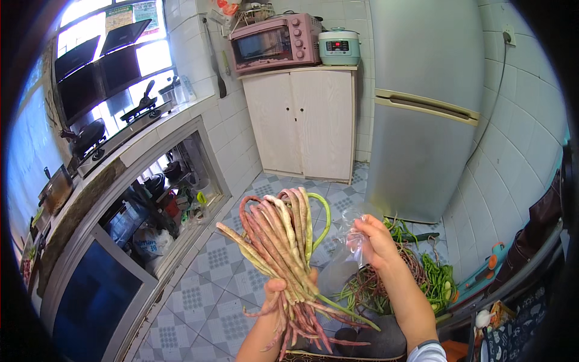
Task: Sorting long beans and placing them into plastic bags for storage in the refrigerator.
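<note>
My left hand [275,289] grips a thick bunch of long yardlong beans [282,235], mostly pinkish and tan with a green one on the right side. The beans are folded over at the top, and their thin ends hang loose below my fist. In my right hand [374,240] is the upper part of a clear plastic bag [341,267], which hangs down to the right of the bunch. Its contents, if any, cannot be made out. Behind my right forearm lies a pile of reddish and green beans [411,267] on the floor.
Green peppers [438,280] and a dark green cucumber [425,236] lie with the pile, close to a tiled wall. Ahead stand a grey refrigerator [420,158] and a pale wooden cabinet [298,122] bearing a pink oven [276,43] and a rice cooker [339,47]. A stove counter [140,145] runs along the left.
</note>
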The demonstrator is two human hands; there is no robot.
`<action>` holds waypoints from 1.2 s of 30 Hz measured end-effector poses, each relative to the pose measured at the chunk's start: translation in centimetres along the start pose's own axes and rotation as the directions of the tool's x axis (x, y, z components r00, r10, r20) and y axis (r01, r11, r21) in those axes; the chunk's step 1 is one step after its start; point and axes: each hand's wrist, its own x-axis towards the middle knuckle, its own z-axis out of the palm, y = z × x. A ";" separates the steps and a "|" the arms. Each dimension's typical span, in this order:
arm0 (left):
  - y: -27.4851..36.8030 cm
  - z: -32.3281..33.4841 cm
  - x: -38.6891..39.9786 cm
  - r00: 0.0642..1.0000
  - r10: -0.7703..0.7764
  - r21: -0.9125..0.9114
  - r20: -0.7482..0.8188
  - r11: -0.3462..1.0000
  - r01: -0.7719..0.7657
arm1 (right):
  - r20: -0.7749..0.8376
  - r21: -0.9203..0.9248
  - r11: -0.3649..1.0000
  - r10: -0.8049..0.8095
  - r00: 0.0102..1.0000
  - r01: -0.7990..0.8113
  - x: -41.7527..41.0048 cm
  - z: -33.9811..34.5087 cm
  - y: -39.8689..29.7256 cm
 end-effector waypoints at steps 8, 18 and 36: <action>-0.4 0.6 -0.3 0.991 -0.033 0.053 -0.132 0.998 0.041 | 0.274 -0.387 0.899 -0.101 0.957 0.205 -2.1 4.0 1.9; -0.2 0.5 0.5 0.986 0.113 0.112 -0.122 0.989 -0.099 | 0.081 0.067 0.989 0.126 0.989 -0.132 -1.3 3.2 2.1; 1.6 -0.1 -0.6 0.994 0.063 -0.011 -0.085 0.998 -0.064 | 0.137 -0.695 0.716 0.218 0.966 -0.063 3.1 -1.7 -5.8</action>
